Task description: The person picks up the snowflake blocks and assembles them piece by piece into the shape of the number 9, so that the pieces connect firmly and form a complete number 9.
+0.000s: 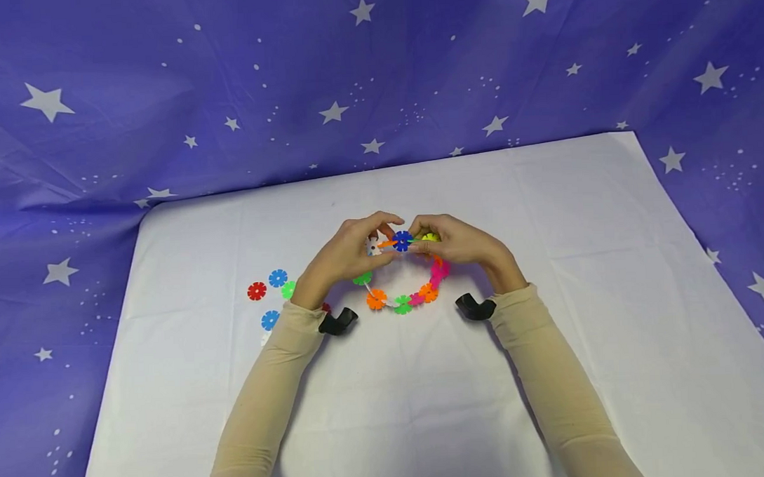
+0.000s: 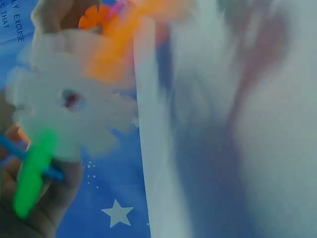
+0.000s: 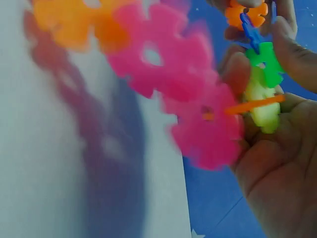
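Note:
Notched plastic flower discs, slotted edge to edge, form a loop between the two hands. At its far side, my left hand (image 1: 351, 248) pinches an orange disc (image 1: 387, 244) beside a dark blue disc (image 1: 402, 241). From the other side, my right hand (image 1: 461, 241) grips a green disc (image 3: 267, 64), which meets the blue one. A yellow disc (image 3: 262, 101) lies against the right palm, followed by pink discs (image 3: 208, 136). Near the left palm are a white disc (image 2: 47, 99) and another green disc (image 2: 34, 173). The loop's near side includes an orange disc (image 1: 376, 299).
Loose discs lie left of the left forearm, among them a red one (image 1: 257, 291) and a light blue one (image 1: 278, 278). Black curved pieces (image 1: 338, 322) stick out at both wrists. A white cloth (image 1: 545, 212) covers the table, with a starry purple curtain (image 1: 288, 80) behind.

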Demonstrator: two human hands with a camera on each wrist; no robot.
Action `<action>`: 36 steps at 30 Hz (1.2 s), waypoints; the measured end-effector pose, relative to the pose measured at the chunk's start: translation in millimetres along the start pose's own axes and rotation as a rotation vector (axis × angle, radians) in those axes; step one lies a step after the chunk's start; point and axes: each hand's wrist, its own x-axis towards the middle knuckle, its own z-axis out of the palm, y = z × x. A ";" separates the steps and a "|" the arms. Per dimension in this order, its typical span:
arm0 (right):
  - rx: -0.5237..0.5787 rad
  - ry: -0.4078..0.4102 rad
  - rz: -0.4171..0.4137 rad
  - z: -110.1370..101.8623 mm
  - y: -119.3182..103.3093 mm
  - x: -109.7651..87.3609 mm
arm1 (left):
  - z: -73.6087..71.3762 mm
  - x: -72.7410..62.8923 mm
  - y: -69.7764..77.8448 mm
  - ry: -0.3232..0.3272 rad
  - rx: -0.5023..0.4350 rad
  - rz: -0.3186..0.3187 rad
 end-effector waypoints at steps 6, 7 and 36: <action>0.003 -0.002 -0.003 -3.4 4.1 -1.7 | -3.0 -1.0 2.7 0.042 0.115 0.032; 0.007 -0.003 -0.003 -5.9 5.4 -3.3 | -4.6 -1.3 2.6 0.063 0.126 0.032; 0.110 0.102 -0.060 0.8 3.6 4.7 | 1.9 2.1 0.2 0.161 0.045 -0.030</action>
